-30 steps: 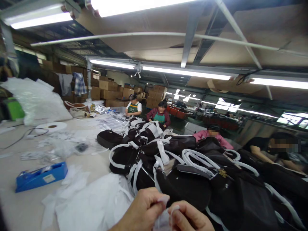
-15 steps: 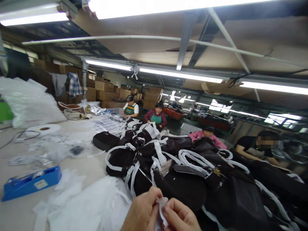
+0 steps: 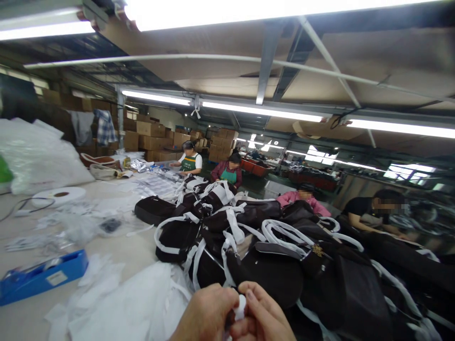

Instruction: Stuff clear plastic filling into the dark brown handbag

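At the bottom edge, my left hand and my right hand meet, both pinching a small white strip between thumbs and fingers. Just beyond them lies a heap of dark brown bags with handles wrapped in white paper. White tissue sheets lie on the table left of my hands. Most of the strip is hidden between my fingers.
A blue tape dispenser lies at the left on the long worktable; a white tape roll and clear plastic bags sit farther back. Several co-workers sit along the table's far and right side. Cardboard boxes stack behind.
My hands have drawn closer together, and the white strip is now folded in between the fingers. The view has shifted slightly right and up.
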### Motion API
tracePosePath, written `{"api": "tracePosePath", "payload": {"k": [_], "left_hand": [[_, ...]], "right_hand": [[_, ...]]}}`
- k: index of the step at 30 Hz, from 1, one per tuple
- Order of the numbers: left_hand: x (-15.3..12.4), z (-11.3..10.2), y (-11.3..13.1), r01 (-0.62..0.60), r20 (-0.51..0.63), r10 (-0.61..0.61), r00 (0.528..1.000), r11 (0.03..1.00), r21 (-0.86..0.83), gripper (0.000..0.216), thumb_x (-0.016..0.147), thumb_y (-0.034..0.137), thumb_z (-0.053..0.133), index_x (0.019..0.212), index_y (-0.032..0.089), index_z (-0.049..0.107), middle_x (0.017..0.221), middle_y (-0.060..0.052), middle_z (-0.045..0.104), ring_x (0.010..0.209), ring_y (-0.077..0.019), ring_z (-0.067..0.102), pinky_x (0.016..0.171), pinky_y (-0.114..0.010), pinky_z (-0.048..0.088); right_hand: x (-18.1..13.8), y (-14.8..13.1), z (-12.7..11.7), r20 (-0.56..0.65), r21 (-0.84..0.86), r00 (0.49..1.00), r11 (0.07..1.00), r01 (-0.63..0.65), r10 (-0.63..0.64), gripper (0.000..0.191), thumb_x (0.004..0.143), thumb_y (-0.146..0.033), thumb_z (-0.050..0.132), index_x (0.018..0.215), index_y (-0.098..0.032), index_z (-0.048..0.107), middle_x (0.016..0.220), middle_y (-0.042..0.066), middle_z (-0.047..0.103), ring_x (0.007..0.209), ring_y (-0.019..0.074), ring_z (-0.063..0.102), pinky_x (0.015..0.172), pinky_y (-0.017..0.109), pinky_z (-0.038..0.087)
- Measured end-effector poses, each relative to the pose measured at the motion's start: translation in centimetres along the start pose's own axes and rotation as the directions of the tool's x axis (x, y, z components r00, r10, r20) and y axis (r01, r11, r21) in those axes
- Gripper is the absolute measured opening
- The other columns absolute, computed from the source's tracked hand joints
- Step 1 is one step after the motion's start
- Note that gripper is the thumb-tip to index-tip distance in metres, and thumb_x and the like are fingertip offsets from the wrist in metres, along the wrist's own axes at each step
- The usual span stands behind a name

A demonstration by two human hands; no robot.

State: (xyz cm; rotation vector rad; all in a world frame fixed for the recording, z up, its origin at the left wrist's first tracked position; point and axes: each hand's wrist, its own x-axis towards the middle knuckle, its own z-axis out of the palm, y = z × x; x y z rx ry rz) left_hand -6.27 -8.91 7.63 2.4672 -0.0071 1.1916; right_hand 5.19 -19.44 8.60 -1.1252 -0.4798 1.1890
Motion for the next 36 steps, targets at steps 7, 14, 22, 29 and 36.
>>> {"api": "tracePosePath", "payload": {"k": [7, 14, 22, 29, 36], "left_hand": [[-0.1, 0.6, -0.4, 0.08, 0.023, -0.079, 0.997, 0.996, -0.051, 0.012, 0.078, 0.009, 0.045, 0.079, 0.021, 0.049, 0.066, 0.002, 0.059, 0.056, -0.0114, 0.052, 0.053, -0.021, 0.035], [0.7, -1.2, -0.1, 0.181, 0.211, -0.171, 0.962, 0.983, -0.026, 0.014, 0.077, 0.008, 0.049, 0.081, 0.021, 0.05, 0.067, 0.003, 0.059, 0.058, -0.0121, 0.054, 0.053, -0.022, 0.036], [2.1, -0.7, 1.4, 0.155, 0.545, -0.323, 0.774, 0.931, 0.332, 0.031, 0.083, 0.015, 0.058, 0.114, 0.018, 0.053, 0.11, -0.011, 0.064, 0.091, -0.0257, 0.064, 0.071, -0.032, 0.054], [0.2, 0.3, -1.9, 0.062, 0.501, -0.207, 0.84, 0.955, 0.292, 0.027, 0.09, 0.011, 0.046, 0.114, 0.021, 0.053, 0.101, -0.006, 0.064, 0.084, -0.0186, 0.063, 0.072, -0.026, 0.052], [-3.1, 1.4, -2.1, 0.308, 0.276, -0.278, 0.92, 0.949, -0.073, 0.032, 0.094, 0.037, 0.053, 0.125, 0.033, 0.055, 0.113, -0.004, 0.066, 0.097, -0.0189, 0.065, 0.081, -0.022, 0.051]], "right_hand": [[0.5, -2.9, -0.6, 0.132, -0.585, 0.979, 0.785, 0.203, -0.155, 0.043, 0.076, -0.058, 0.069, 0.076, -0.018, 0.055, 0.055, -0.004, 0.053, 0.046, 0.0084, 0.046, 0.045, 0.02, 0.036], [0.9, -5.4, 1.0, 0.165, -0.705, 0.786, 0.486, 0.517, -0.596, 0.024, 0.084, -0.038, 0.057, 0.069, -0.019, 0.053, 0.066, -0.004, 0.048, 0.061, 0.0107, 0.045, 0.057, 0.023, 0.037], [2.3, -6.9, 2.6, 0.205, -0.524, 0.919, 0.756, 0.393, -0.336, 0.038, 0.085, -0.053, 0.057, 0.071, -0.019, 0.048, 0.047, -0.008, 0.048, 0.032, 0.0015, 0.024, 0.034, 0.016, 0.015], [2.9, -5.6, 2.6, 0.152, -0.434, 0.897, 0.787, 0.439, -0.416, 0.039, 0.084, -0.052, 0.063, 0.071, -0.019, 0.048, 0.048, -0.009, 0.043, 0.035, 0.0017, 0.029, 0.035, 0.015, 0.022], [2.1, -3.4, -1.3, 0.096, -0.653, 0.88, 0.637, 0.409, -0.466, 0.049, 0.073, -0.062, 0.072, 0.106, -0.027, 0.061, 0.086, 0.009, 0.069, 0.074, 0.0264, 0.069, 0.056, 0.033, 0.057]]}}
